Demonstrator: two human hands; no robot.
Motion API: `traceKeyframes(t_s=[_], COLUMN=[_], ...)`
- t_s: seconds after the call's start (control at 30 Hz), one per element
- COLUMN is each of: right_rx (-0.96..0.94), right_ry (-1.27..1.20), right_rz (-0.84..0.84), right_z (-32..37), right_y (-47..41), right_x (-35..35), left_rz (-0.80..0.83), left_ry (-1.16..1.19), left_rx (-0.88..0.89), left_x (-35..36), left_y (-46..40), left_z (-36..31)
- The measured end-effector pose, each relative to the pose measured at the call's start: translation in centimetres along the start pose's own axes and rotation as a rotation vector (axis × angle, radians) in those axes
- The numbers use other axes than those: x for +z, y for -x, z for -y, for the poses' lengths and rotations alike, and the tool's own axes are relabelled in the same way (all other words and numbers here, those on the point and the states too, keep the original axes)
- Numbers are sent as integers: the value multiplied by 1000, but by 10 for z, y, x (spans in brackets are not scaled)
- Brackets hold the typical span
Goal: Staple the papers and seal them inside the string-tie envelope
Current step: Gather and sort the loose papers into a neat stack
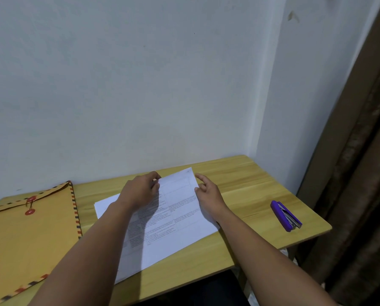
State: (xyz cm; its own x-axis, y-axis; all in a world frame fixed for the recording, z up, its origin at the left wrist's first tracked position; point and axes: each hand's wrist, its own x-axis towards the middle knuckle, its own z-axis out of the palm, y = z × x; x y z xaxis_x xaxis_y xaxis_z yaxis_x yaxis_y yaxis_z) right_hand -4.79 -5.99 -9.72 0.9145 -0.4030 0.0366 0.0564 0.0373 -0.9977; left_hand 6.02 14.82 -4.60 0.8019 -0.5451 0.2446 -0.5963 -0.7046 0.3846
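Nearest to you, both bare forearms reach forward over the wooden counter [240, 191] from the bottom edge of the view. Your papers [173, 217] lie flat at the counter's middle, angled so the far corner points toward the wall [140, 85]. They carry printed text in table-like blocks; the print is too small to read, and no brand or label can be made out on them. A second sheet edge shows beneath on the left side of the stack.

Your left hand [140, 191] rests over the far left part of the papers, fingers curled at the top edge and pinching it. Your right hand [209, 195] sits at the far right edge, thumb and fingers loosely touching the sheet's border; whether it truly grips cannot be told.

To the left, the string-tie envelope [25, 235] lies flat, well apart from the papers, flap down, string running between its two red discs [31, 205], striped trim along its edges. To the right, a purple stapler [286, 216] lies near the counter's edge. A brown curtain [361, 173] hangs at far right.
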Motion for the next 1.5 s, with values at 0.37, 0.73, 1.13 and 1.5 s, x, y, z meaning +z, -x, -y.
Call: traceKeyframes(t_s=[0.37,0.73,1.13,1.5], right_rx=[39,-81,-138,-185], right_ry=[64,339,404,346], right_rz=[-14,15,33,-84], right_z=[-4,-17,-25,-30], right_y=[3,4,5,-8], right_x=[11,13,21,19], left_rz=[-13,-49,-75,-47], left_ry=[36,100,85,127], left_rx=[57,33,70,94], left_x=[14,22,35,55], left_y=[6,2,-1,-4], left_z=[10,1,-9,-4])
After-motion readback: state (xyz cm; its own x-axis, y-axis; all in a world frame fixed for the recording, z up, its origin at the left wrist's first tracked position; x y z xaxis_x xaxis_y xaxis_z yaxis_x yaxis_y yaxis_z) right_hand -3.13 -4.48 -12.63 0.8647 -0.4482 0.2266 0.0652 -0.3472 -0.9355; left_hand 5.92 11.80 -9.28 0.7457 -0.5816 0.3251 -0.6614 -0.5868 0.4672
